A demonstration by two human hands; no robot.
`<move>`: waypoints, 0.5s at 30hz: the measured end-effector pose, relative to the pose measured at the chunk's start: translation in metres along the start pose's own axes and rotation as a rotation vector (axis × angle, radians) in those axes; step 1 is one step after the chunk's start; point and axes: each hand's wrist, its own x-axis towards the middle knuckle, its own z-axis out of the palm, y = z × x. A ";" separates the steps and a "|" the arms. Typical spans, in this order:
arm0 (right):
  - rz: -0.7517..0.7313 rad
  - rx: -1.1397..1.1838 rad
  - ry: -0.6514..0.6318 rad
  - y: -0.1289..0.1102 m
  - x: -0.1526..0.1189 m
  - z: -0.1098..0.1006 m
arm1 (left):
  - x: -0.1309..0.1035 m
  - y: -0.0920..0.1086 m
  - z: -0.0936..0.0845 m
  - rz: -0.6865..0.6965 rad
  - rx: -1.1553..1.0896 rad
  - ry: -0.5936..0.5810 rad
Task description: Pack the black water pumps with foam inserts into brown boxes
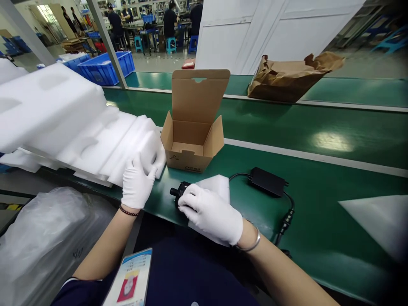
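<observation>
My left hand, in a white glove, is at the near end of a row of white foam inserts, its thumb and fingers closed on the end insert. My right hand, also gloved, is closed around a small black device with a short round stub pointing left. Its far side is hidden under my fingers. Beneath that hand lies a white foam piece. An open cardboard box stands just beyond both hands, its lid and side flaps raised.
To the right lies a black power adapter with cables. A white foam sheet is at the far right. A torn brown paper bag and blue crates stand farther back. Clear plastic wrap hangs at lower left.
</observation>
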 end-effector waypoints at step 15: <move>-0.014 0.066 0.034 0.000 -0.001 0.001 | -0.043 0.011 -0.022 -0.045 -0.053 -0.027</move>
